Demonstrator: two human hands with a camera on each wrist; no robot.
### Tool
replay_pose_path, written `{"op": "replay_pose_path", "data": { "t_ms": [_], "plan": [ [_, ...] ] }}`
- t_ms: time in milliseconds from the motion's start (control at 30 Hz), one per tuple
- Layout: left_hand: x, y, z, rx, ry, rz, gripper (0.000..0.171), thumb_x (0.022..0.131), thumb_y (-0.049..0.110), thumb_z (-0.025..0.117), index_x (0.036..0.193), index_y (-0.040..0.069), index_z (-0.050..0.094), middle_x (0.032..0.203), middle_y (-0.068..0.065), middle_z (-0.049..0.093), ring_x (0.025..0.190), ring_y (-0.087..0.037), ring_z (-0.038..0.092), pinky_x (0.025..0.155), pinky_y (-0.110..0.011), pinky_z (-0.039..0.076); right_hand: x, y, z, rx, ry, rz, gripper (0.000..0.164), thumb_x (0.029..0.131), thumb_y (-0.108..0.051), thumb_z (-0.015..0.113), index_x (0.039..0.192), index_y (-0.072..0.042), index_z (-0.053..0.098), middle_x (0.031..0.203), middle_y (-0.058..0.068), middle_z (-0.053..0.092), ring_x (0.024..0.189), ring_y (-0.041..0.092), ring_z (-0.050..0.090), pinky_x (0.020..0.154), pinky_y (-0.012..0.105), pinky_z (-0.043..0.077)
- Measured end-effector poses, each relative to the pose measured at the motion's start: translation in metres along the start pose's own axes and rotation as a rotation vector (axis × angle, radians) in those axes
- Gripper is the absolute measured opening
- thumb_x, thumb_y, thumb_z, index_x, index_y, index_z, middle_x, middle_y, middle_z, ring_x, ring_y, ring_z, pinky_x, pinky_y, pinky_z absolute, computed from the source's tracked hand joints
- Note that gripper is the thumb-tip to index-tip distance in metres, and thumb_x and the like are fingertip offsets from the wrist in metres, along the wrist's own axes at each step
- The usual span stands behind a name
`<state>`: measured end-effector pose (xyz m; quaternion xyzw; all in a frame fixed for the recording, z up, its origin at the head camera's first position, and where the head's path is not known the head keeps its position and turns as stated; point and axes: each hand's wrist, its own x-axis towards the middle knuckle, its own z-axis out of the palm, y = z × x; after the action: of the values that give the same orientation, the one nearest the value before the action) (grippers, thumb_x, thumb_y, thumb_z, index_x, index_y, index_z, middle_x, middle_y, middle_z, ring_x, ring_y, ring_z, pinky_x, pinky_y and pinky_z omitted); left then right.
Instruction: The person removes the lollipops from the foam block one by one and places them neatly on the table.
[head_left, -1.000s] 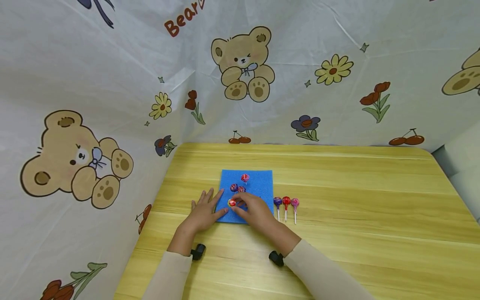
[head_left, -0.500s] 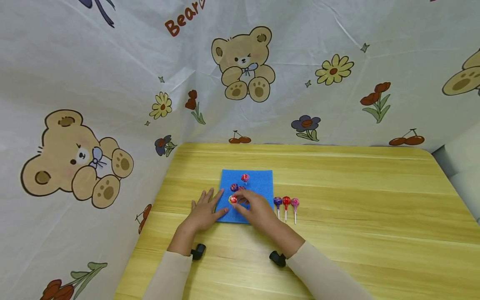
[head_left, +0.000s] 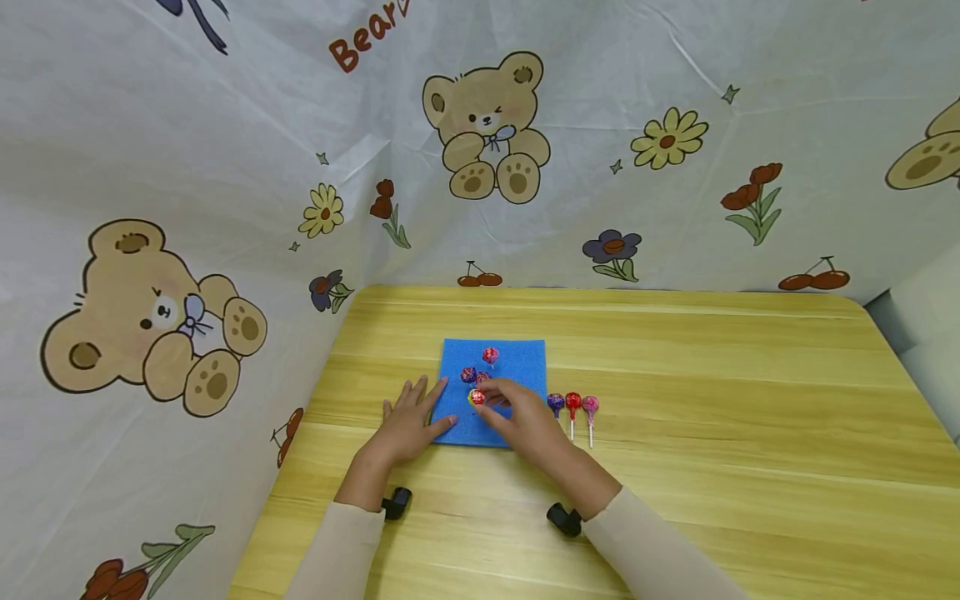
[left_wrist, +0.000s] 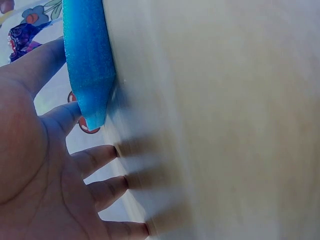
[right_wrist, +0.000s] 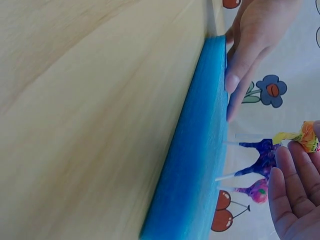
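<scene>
A blue foam block (head_left: pixel 525 367) lies on the table. My left hand (head_left: pixel 406 427) rests at its left edge, fingers spread, with the thumb and index finger on the foam. Over the block, my right hand (head_left: pixel 522 417) pinches a yellow and red lollipop (head_left: pixel 477 397) by its wrapped head. In the right wrist view this lollipop (right_wrist: pixel 306 137) is held side-on to the camera; I cannot tell whether its stick touches the foam. Behind it, a pink lollipop (head_left: pixel 490 356), a purple lollipop (head_left: pixel 468 375) and a partly hidden dark lollipop (head_left: pixel 483 378) stand upright in the foam.
Right of the block, a purple lollipop (head_left: pixel 555 402), a red lollipop (head_left: pixel 573 402) and a pink lollipop (head_left: pixel 590 405) lie in a row on the wooden table (head_left: pixel 712 400). A bear-print cloth (head_left: pixel 570 208) hangs behind and to the left.
My right hand has moved a little to the right and slightly away from me, carrying the yellow and red lollipop over the foam. My left hand has stayed in place.
</scene>
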<state>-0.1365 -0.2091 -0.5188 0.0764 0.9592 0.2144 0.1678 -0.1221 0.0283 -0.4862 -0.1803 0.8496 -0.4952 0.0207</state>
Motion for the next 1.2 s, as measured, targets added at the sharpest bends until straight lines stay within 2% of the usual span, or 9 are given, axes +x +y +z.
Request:
{"op": "replay_pose_path", "data": {
  "t_ms": [400, 733, 1000, 1200],
  "plan": [
    [0.000, 0.001, 0.000, -0.007, -0.006, -0.001, 0.074, 0.100, 0.057, 0.054, 0.162, 0.034, 0.021, 0.171, -0.014, 0.012, 0.158, -0.043, 0.001, 0.116, -0.079, 0.002, -0.008, 0.015, -0.015, -0.015, 0.091, 0.044, 0.027, 0.094, -0.020, 0.074, 0.119, -0.014, 0.070, 0.105, -0.002, 0.073, 0.100, 0.019, 0.070, 0.090, 0.041, 0.059],
    [-0.002, 0.001, -0.002, -0.008, -0.015, 0.003, 0.075, 0.100, 0.057, 0.053, 0.163, 0.035, 0.018, 0.172, -0.013, 0.009, 0.158, -0.041, -0.001, 0.116, -0.078, 0.001, -0.019, 0.032, -0.035, -0.010, 0.120, 0.087, 0.027, 0.095, -0.020, 0.072, 0.121, -0.013, 0.068, 0.108, 0.000, 0.072, 0.101, 0.018, 0.069, 0.090, 0.041, 0.058],
    [-0.002, 0.002, -0.001, -0.021, -0.014, 0.004, 0.075, 0.100, 0.056, 0.054, 0.162, 0.034, 0.020, 0.171, -0.013, 0.010, 0.158, -0.042, -0.001, 0.116, -0.078, 0.000, -0.030, 0.047, -0.051, 0.020, 0.160, 0.154, 0.030, 0.096, -0.023, 0.072, 0.124, -0.012, 0.067, 0.109, 0.001, 0.072, 0.101, 0.017, 0.069, 0.085, 0.027, 0.058],
    [0.000, 0.000, 0.000, -0.012, -0.018, 0.002, 0.075, 0.100, 0.057, 0.053, 0.162, 0.035, 0.018, 0.172, -0.013, 0.009, 0.158, -0.041, -0.002, 0.116, -0.078, 0.000, -0.037, 0.053, -0.063, 0.037, 0.185, 0.169, 0.030, 0.097, -0.022, 0.070, 0.125, -0.012, 0.066, 0.112, 0.004, 0.072, 0.104, 0.019, 0.069, 0.086, 0.023, 0.057]
  ]
}}
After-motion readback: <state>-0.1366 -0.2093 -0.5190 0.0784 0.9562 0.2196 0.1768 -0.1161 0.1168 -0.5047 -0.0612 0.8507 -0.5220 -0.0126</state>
